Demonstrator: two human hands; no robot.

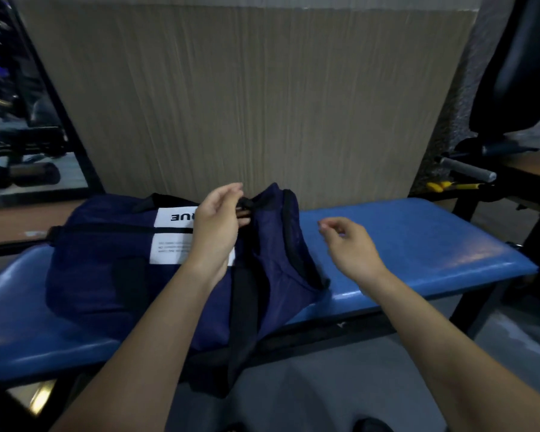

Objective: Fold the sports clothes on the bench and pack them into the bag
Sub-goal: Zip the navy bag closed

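While our left hand (217,219) pinches a black tab, likely the zipper pull (245,204), at the bag's (106,275) top, our right hand (346,241) hovers loosely curled, holding nothing, just right of it. Bag sits on the blue tabletop (418,238), left of centre, strap (242,322) hanging over the near edge. No loose clothes visible. We judge the bag soft, light, floppy: it needs bracing at the fabric beside the zipper, or lifting by the strap.
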